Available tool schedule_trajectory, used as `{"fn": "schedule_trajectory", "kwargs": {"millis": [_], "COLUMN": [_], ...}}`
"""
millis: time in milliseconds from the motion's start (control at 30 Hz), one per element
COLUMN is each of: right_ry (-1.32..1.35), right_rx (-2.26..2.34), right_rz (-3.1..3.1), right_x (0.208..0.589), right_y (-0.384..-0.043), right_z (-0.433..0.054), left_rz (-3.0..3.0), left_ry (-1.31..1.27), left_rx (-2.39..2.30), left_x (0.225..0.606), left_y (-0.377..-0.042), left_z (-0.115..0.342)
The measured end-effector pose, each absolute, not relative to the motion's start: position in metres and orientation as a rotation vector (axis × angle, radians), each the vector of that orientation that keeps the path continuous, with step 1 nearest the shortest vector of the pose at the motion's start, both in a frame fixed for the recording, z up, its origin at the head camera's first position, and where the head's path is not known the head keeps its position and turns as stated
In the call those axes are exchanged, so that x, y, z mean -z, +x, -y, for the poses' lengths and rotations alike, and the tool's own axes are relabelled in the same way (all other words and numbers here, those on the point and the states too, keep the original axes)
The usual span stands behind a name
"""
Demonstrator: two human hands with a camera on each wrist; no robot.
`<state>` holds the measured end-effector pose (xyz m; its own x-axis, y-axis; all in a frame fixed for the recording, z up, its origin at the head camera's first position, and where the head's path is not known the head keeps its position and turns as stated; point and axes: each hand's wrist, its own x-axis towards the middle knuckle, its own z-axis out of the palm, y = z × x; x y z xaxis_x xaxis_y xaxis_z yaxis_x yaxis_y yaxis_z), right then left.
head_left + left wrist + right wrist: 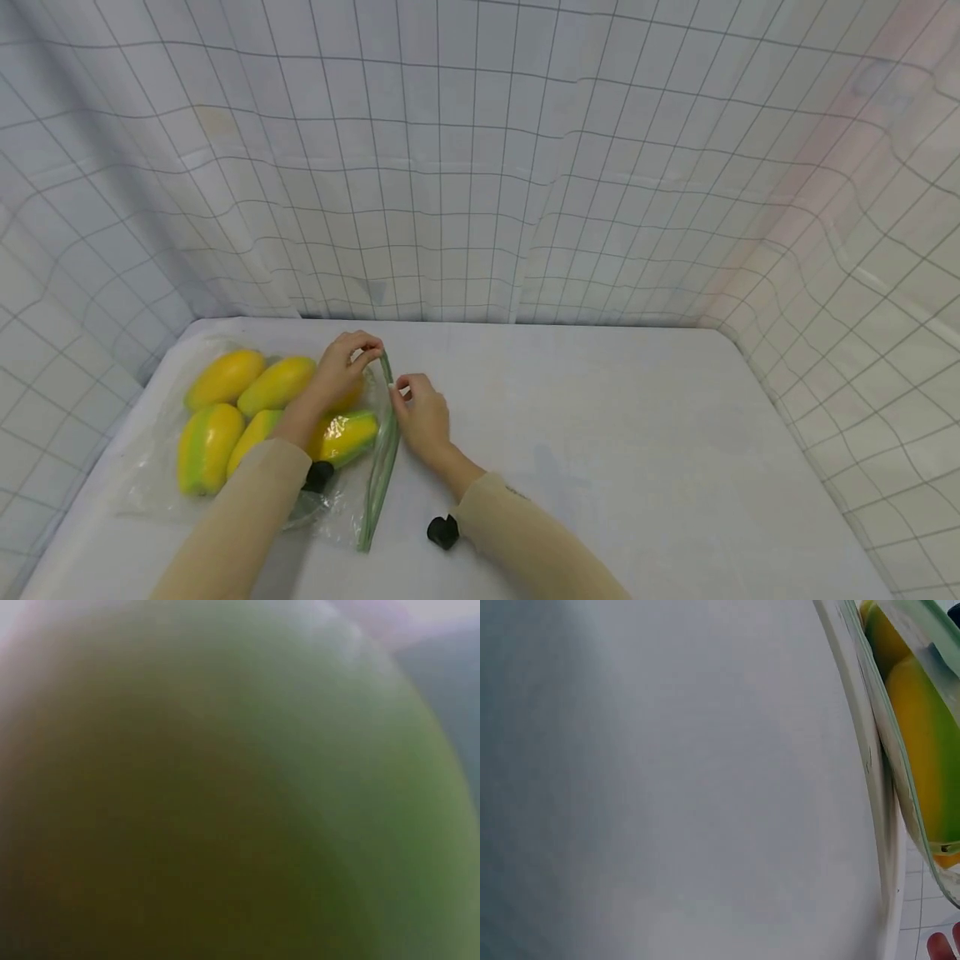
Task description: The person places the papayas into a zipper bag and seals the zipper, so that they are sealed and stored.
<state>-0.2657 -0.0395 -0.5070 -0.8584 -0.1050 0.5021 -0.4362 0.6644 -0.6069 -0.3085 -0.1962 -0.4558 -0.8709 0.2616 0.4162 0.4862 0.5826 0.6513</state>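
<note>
A clear plastic zip bag [150, 483] lies on the left side of the table, holding several yellow fruits [210, 450] with green stripes, shaped like papayas. A green zip strip [382, 475] runs along its right-hand mouth. My left hand [343, 367] reaches over the bag and pinches the strip's far end between thumb and fingers. Just below it, my right hand [424, 421] pinches a small white slider [392, 387] on the strip. In the right wrist view, fruit [922, 742] shows through the bag's mouth. A blurred green-yellow surface [225, 787] fills the left wrist view.
A white-covered table [615, 450] extends to the right of the bag. Behind it hangs a white curtain [480, 208] with a grid pattern, and similar cloth closes both sides. Small black devices [442, 532] sit at both wrists.
</note>
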Motion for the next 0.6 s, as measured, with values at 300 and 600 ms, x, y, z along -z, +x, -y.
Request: {"fn": "schedule_trajectory", "kwargs": {"millis": [300,600], "right_ry": [0.489,0.538], "right_rx": [-1.062,-1.202], "right_rz": [2.486,2.562], "right_x": [0.506,0.510], "right_y": [-0.249,-0.234], "right_z": [0.037,0.032], "left_rz": [2.498,2.481], "left_ry": [-0.604,-0.558], "left_rx": [1.137,1.158], "left_x": [0.456,0.458], "left_y": [-0.307,-0.307], "left_z": [0.197,0.200]}}
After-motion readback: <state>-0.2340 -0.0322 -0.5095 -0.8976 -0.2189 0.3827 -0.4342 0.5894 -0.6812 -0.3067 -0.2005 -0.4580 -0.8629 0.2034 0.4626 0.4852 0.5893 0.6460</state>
